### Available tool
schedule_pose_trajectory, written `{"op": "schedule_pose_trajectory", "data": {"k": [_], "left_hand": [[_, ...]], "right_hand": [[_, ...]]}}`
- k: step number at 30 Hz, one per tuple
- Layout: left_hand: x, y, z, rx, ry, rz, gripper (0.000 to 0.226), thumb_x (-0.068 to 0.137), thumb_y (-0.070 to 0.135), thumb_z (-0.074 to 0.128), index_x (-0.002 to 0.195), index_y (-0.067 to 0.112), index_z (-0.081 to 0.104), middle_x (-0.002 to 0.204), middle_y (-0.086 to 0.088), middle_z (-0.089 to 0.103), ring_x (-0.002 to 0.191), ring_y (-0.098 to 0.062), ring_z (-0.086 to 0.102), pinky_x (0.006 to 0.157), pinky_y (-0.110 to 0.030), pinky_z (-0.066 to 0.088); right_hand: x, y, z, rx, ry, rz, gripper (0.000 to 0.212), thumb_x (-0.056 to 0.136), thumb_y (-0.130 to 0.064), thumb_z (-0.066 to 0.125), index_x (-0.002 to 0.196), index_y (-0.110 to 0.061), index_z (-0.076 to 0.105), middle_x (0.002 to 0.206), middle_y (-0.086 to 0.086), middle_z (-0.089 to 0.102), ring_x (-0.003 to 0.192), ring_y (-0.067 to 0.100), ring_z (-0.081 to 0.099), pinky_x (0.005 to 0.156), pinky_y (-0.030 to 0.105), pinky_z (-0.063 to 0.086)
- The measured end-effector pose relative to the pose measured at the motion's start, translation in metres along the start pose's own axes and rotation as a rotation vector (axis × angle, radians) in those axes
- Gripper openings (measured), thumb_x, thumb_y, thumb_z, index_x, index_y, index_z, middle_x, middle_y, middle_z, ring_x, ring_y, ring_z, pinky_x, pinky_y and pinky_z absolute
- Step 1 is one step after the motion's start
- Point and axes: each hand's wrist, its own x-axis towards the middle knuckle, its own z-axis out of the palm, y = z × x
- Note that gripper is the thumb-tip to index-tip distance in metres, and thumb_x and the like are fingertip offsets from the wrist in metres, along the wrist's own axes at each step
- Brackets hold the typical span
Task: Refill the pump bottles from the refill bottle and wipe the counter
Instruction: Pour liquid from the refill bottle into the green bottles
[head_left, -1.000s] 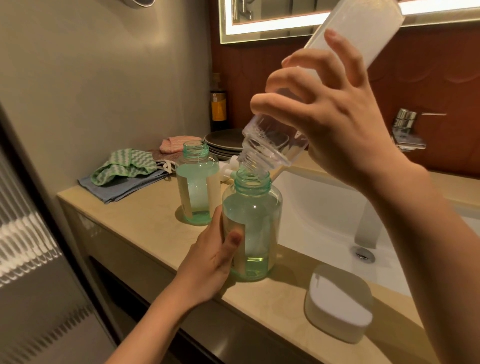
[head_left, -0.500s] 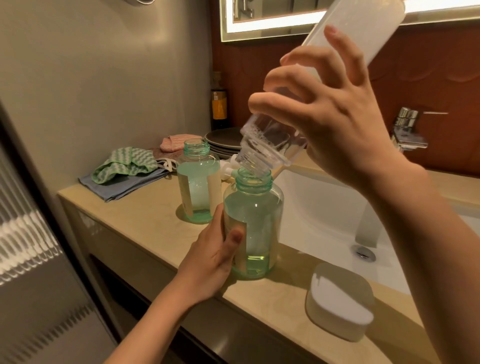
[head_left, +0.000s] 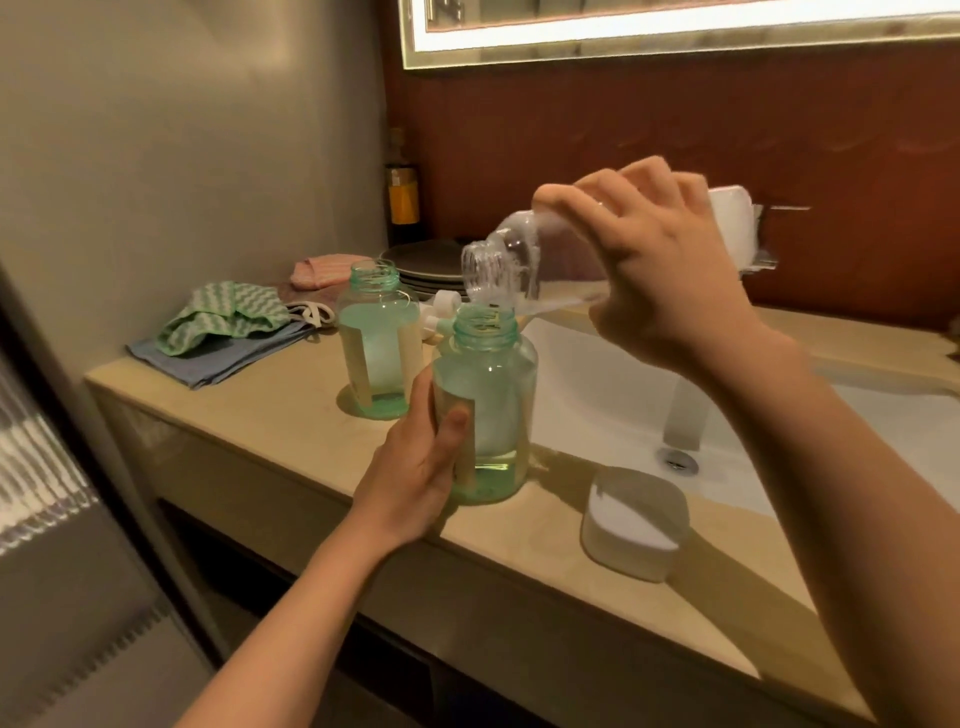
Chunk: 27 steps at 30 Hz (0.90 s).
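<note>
Two pump bottles stand open on the counter (head_left: 270, 415), and their pump heads (head_left: 441, 306) lie behind them. The far bottle (head_left: 378, 332) seems filled up to its shoulder. The near bottle (head_left: 485, 395), gripped round its side by the left hand (head_left: 421, 467), looks similar, but its level is hard to read. The right hand (head_left: 660, 260) curls its fingers round the refill bottle (head_left: 506, 265), which seems almost empty. I judge the pouring nearly finished; the pumps are still off and the wiping, with the cloths (head_left: 228, 327) near the wall, is not begun. Half a second ago the refill bottle was steeply upended into the neck; now it lies almost level, with its mouth just above the neck.
</note>
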Motion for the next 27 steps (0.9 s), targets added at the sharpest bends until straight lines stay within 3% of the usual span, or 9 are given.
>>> {"op": "schedule_pose_trajectory", "data": {"k": [3, 9, 11, 14, 17, 23, 26, 27], "left_hand": [[-0.002, 0.004, 0.000, -0.044, 0.011, -0.047, 0.055, 0.071, 0.082, 0.037, 0.122, 0.064, 0.028, 0.128, 0.018, 0.053, 0.118, -0.005, 0.052, 0.100, -0.048, 0.041], [-0.004, 0.005, -0.004, -0.022, -0.033, -0.048, 0.099, 0.058, 0.054, 0.071, 0.142, 0.031, 0.024, 0.135, 0.002, 0.049, 0.123, -0.017, 0.049, 0.100, -0.050, 0.043], [-0.004, 0.007, -0.005, 0.015, -0.047, -0.074, 0.102, 0.052, 0.051, 0.074, 0.140, 0.033, 0.024, 0.132, 0.006, 0.049, 0.120, -0.015, 0.050, 0.100, -0.045, 0.045], [-0.009, 0.010, -0.004, 0.127, -0.068, -0.110, 0.103, 0.046, 0.058, 0.073, 0.134, 0.045, 0.021, 0.129, 0.017, 0.048, 0.119, -0.010, 0.049, 0.100, -0.041, 0.045], [-0.015, 0.009, -0.003, 0.200, -0.013, -0.131, 0.104, 0.053, 0.058, 0.077, 0.138, 0.040, 0.020, 0.137, 0.012, 0.047, 0.122, -0.014, 0.049, 0.099, -0.043, 0.044], [-0.011, 0.005, -0.004, 0.294, 0.167, -0.209, 0.091, 0.068, 0.041, 0.078, 0.139, 0.026, 0.024, 0.135, 0.002, 0.051, 0.121, -0.022, 0.050, 0.097, -0.041, 0.043], [-0.006, 0.001, -0.010, 0.279, 0.193, -0.231, 0.086, 0.070, 0.037, 0.078, 0.138, 0.019, 0.027, 0.135, -0.003, 0.050, 0.122, -0.025, 0.049, 0.098, -0.044, 0.044], [-0.004, -0.001, -0.012, 0.275, 0.200, -0.229, 0.086, 0.070, 0.036, 0.078, 0.137, 0.017, 0.028, 0.135, -0.004, 0.050, 0.121, -0.025, 0.049, 0.098, -0.044, 0.044]], "right_hand": [[-0.012, 0.001, 0.000, -0.021, -0.058, 0.072, 0.076, 0.065, -0.008, 0.072, 0.131, -0.025, 0.039, 0.116, 0.003, 0.054, 0.101, 0.028, 0.043, 0.086, 0.040, 0.032], [-0.031, -0.004, -0.010, 0.094, -0.158, 0.231, 0.080, 0.066, -0.024, 0.074, 0.137, -0.025, 0.036, 0.113, -0.001, 0.053, 0.093, 0.018, 0.037, 0.086, 0.035, 0.026], [-0.037, -0.005, -0.010, 0.202, -0.153, 0.305, 0.082, 0.064, -0.031, 0.077, 0.135, -0.026, 0.037, 0.113, -0.001, 0.056, 0.090, 0.015, 0.038, 0.082, 0.034, 0.028], [-0.044, -0.007, -0.011, 0.421, -0.095, 0.433, 0.080, 0.056, -0.037, 0.084, 0.125, -0.030, 0.043, 0.108, -0.005, 0.060, 0.095, 0.021, 0.052, 0.085, 0.040, 0.040], [-0.050, -0.010, -0.017, 0.574, -0.024, 0.518, 0.079, 0.053, -0.035, 0.087, 0.119, -0.030, 0.044, 0.105, -0.010, 0.057, 0.098, 0.020, 0.055, 0.086, 0.049, 0.047], [-0.060, -0.022, -0.020, 0.633, 0.121, 0.606, 0.086, 0.055, -0.032, 0.088, 0.126, -0.021, 0.043, 0.116, -0.003, 0.057, 0.104, 0.018, 0.054, 0.086, 0.038, 0.051], [-0.057, -0.028, -0.027, 0.787, 0.183, 0.708, 0.084, 0.058, -0.029, 0.087, 0.127, -0.019, 0.041, 0.117, -0.008, 0.053, 0.104, 0.011, 0.052, 0.080, 0.014, 0.046], [-0.055, -0.030, -0.029, 0.857, 0.201, 0.738, 0.082, 0.058, -0.027, 0.087, 0.126, -0.020, 0.041, 0.118, -0.008, 0.053, 0.105, 0.010, 0.053, 0.080, 0.013, 0.046]]}}
